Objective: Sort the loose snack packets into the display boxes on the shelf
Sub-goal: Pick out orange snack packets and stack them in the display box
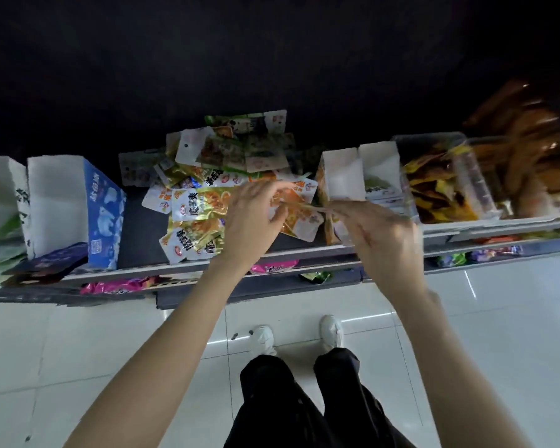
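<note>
A heap of loose snack packets [207, 192], gold, white and green, lies on the dark shelf [143, 234] in the middle. My left hand [253, 221] is over the heap's right side, fingers curled on an orange and white packet [299, 218]. My right hand [382, 234] pinches the same packet's edge from the right, seen edge-on and blurred. Just behind my right hand stands a white display box [343, 176] with an orange side. A blue and white display box [75, 205] stands at the left.
Another white box [0, 195] is at the far left. Clear bins [434, 147] with orange and yellow packets fill the right. Pink and green packets [272, 268] show on a lower shelf. Below are the white tiled floor [110, 350] and my white shoes [262, 337].
</note>
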The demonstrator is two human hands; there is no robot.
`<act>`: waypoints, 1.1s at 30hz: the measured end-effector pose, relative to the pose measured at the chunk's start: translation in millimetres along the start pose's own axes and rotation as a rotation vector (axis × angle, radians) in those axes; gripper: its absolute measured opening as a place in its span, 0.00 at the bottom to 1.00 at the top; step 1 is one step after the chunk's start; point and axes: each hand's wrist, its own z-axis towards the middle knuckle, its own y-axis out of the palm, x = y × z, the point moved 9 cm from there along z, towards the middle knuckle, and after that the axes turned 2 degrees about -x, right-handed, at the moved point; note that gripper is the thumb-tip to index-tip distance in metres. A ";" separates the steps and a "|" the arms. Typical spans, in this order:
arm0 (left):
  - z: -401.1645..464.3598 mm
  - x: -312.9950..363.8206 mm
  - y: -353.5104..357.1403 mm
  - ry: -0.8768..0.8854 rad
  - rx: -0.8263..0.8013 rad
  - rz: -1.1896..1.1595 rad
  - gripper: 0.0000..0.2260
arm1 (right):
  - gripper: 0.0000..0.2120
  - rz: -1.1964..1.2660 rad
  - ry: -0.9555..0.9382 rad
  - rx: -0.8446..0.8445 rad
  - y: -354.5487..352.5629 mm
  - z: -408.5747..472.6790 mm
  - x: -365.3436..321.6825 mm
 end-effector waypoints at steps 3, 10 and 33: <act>23.3 20.3 28.4 -0.128 0.090 -0.110 0.19 | 0.08 -0.125 0.063 0.294 -63.3 -18.6 40.5; 32.5 6.2 126.1 -0.408 -0.244 -0.209 0.27 | 0.09 -0.383 -0.118 0.262 -55.8 2.9 99.6; 12.6 -17.2 87.0 -0.400 -0.166 -0.323 0.15 | 0.11 -0.256 -0.016 -0.116 42.0 -4.4 71.2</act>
